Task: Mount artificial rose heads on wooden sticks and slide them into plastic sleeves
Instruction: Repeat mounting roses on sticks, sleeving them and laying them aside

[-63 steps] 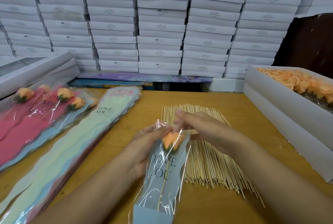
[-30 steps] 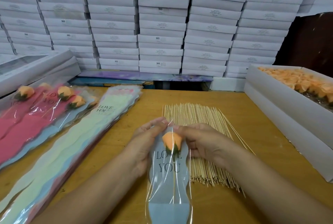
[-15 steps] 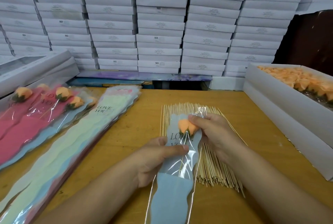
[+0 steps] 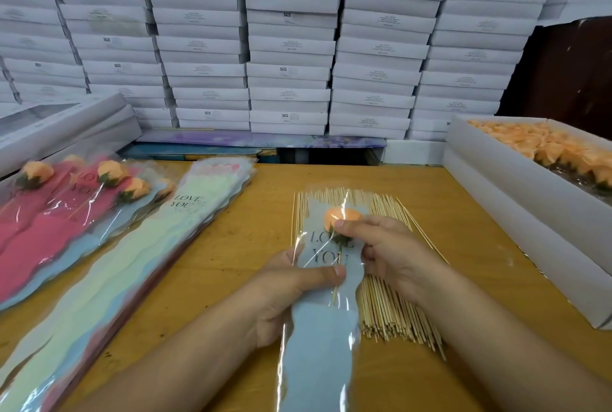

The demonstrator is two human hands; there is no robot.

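Note:
A clear plastic sleeve (image 4: 323, 329) with a blue lower part and "LOVE YOU" print lies lengthwise over the table's middle. Inside it sits an orange rose head (image 4: 339, 215) on a wooden stick (image 4: 336, 292). My left hand (image 4: 284, 292) grips the sleeve at mid-height, thumb pressed across its front. My right hand (image 4: 387, 249) pinches the rose's base through the plastic near the sleeve's top. A spread bundle of wooden sticks (image 4: 394, 309) lies under and right of the sleeve.
A stack of unfilled sleeves (image 4: 109, 279) lies at left, with several filled sleeves with roses (image 4: 63, 203) beyond it. A white box of orange rose heads (image 4: 543, 146) stands at right. Stacked white boxes (image 4: 291, 47) wall the back.
The rose went fully into the sleeve and the sleeve slid away from me over the sticks. My left hand shifted down to mid-sleeve; my right hand now pinches the rose's base.

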